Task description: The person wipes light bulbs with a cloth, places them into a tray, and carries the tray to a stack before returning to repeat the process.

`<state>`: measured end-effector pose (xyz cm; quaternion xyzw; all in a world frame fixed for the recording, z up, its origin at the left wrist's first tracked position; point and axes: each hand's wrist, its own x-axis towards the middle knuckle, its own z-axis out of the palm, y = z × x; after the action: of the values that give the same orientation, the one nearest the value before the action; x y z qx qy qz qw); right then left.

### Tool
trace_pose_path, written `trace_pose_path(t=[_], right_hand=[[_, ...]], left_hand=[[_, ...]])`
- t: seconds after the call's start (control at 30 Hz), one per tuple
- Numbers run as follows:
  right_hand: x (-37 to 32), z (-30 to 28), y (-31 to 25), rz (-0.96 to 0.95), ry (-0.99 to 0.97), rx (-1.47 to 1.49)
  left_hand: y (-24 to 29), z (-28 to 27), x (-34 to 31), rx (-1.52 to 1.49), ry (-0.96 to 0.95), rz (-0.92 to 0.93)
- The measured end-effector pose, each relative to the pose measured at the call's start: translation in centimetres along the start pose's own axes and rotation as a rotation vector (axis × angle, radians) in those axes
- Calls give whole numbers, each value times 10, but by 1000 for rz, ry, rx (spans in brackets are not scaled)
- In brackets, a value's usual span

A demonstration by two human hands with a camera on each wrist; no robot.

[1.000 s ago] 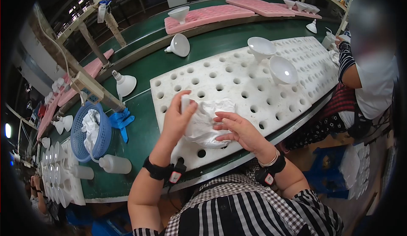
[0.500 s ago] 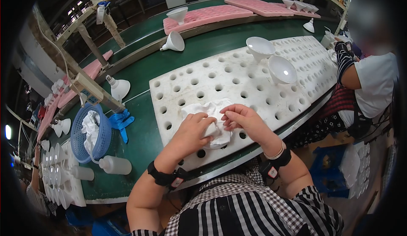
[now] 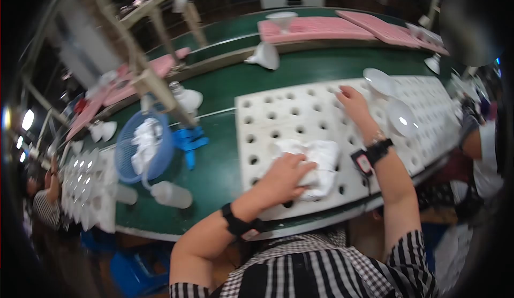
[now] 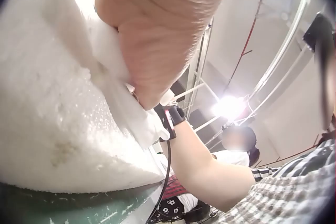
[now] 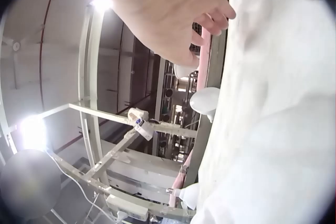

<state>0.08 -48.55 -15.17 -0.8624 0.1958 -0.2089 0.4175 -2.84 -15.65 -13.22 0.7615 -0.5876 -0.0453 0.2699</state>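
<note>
My left hand (image 3: 281,183) grips the crumpled white cloth (image 3: 321,169) on the near part of the white foam board (image 3: 300,104); whether something lies inside the cloth is hidden. In the left wrist view that hand (image 4: 157,29) lies against the cloth (image 4: 131,111). Farther out, my right hand (image 3: 357,108) hovers over the board, empty, its fingers loosely bent, short of two white reflector lamps (image 3: 379,82) (image 3: 401,118). The right wrist view shows this hand (image 5: 168,14) with nothing in its fingers.
At the left stand a blue basket (image 3: 126,153) with white cloths, a bottle (image 3: 172,194) and blue gloves (image 3: 190,140). Single lamps lie beyond (image 3: 266,56) (image 3: 188,99). Pink foam trays (image 3: 321,29) line the back. Another person sits at the right.
My right hand has left the cloth and moved out toward the two standing lamps. My left hand stays at the cloth. The head view has shifted, so the table appears farther right.
</note>
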Motion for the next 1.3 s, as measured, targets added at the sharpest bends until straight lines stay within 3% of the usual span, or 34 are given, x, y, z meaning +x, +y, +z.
trace_pose_path(t=[0.1,0.17,0.2,0.23,0.3,0.47,0.57,0.67,0.7,0.77,0.93,1.0,1.13,1.2,1.3], right_hand=[[19,27,-3,-206,-20,-194],[43,39,-1,-283,-5,-122],[43,38,-31,-175,-59,-246],[51,48,-46,-204,-82,-229],[65,58,-65,-558,21,-458],[118,117,-146,-784,-28,-525],[156,164,-171,-781,-21,-631],[183,197,-163,-738,-45,-770],[189,205,-159,-743,-57,-765],[201,214,-150,-543,-153,-746],[213,214,-146,-525,-178,-608],[215,216,-151,-707,-77,-442],[237,247,-143,-903,-31,-491],[240,258,-142,-761,-201,-425],[217,246,-173,-606,-279,-470]], left_hand=[[-6,11,-3,-46,76,57],[-4,7,-4,-42,96,66],[-5,5,-7,-9,118,18],[-6,5,-7,-23,120,48],[-4,9,-6,-44,127,79],[-8,10,-7,-91,149,75],[-15,18,-9,-185,204,112],[-16,14,-8,-240,167,78],[-15,14,-9,-252,224,91],[-16,14,-9,-268,284,98],[-15,14,-10,-299,279,109],[-15,9,-10,-317,284,120],[-17,-1,-8,-249,228,108],[-18,1,-8,-276,237,107],[-21,-1,-9,-317,227,106]])
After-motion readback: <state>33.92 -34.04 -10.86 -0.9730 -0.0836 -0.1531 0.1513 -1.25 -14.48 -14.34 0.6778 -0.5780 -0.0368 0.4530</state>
